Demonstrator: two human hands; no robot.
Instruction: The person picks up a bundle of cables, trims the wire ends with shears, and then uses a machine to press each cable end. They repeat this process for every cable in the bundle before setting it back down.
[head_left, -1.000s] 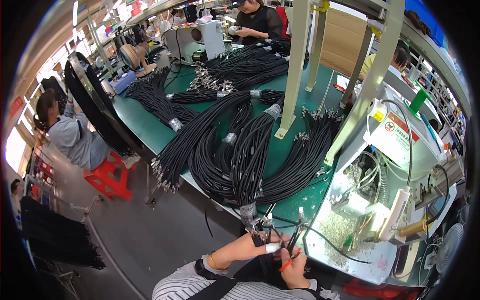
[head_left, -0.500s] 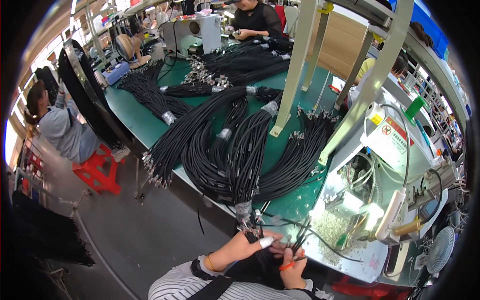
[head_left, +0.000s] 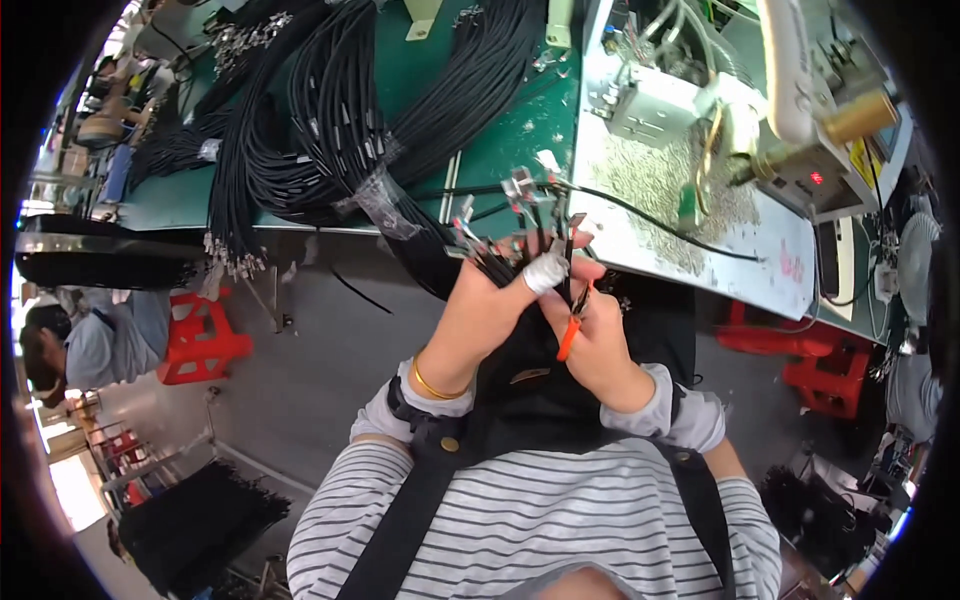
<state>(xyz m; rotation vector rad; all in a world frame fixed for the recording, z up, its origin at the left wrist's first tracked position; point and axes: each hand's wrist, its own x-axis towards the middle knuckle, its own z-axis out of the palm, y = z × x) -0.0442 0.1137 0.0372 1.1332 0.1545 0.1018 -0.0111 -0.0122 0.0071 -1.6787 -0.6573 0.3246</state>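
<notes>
My left hand (head_left: 485, 305), its thumb wrapped in white tape, is closed round a bundle of thin black cables (head_left: 490, 262). The cable ends fan out above its fingers, some with small metal and red tips. Close against it, my right hand (head_left: 603, 345) is closed round orange-handled pliers (head_left: 569, 338), whose dark jaws point up beside the cable ends. The fingertips of both hands meet among the cables and partly hide each other. Clear plastic wrap (head_left: 385, 205) binds a thick cable bundle that runs from the table edge toward my left hand.
More black cable bundles (head_left: 330, 110) cover the green table (head_left: 530, 130). A machine (head_left: 815, 175) with a lit red display stands at the right, by a white tray (head_left: 690, 225) strewn with small metal bits. Red stools (head_left: 200, 335) stand on both sides; a person sits at left.
My view has tilted down, so the hands and table sit higher in the picture. The two hands have drawn closer together, with the cables and pliers still held.
</notes>
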